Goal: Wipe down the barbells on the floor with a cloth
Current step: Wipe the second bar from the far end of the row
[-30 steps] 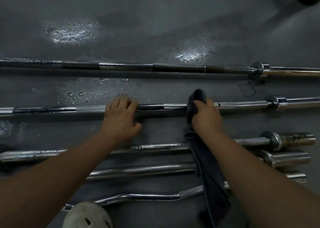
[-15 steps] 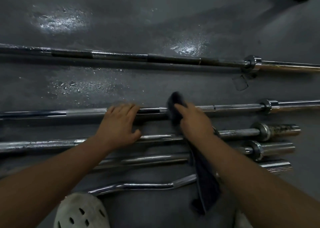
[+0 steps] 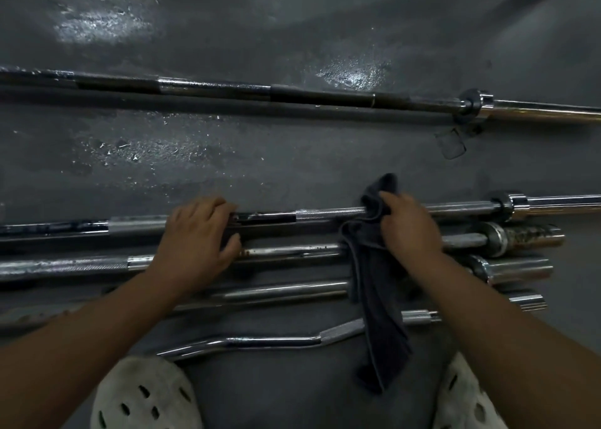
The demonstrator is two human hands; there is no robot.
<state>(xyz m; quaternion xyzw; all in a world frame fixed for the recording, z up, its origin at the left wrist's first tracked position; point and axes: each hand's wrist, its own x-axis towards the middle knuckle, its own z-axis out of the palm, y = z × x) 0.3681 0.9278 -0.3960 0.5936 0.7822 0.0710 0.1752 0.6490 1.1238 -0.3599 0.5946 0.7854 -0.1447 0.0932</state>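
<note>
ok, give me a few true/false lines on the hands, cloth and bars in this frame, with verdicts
1. The right hand grips the cloth on the second barbell from the far side. True.
2. The left hand holds another cloth. False: it holds the second barbell with no cloth.
3. Neither hand touches the far barbell. True.
4. The curl bar nearest the feet is straight. False: it is bent.
5. The cloth is bunched wholly in the fist. False: its tail hangs across the nearer bars.
</note>
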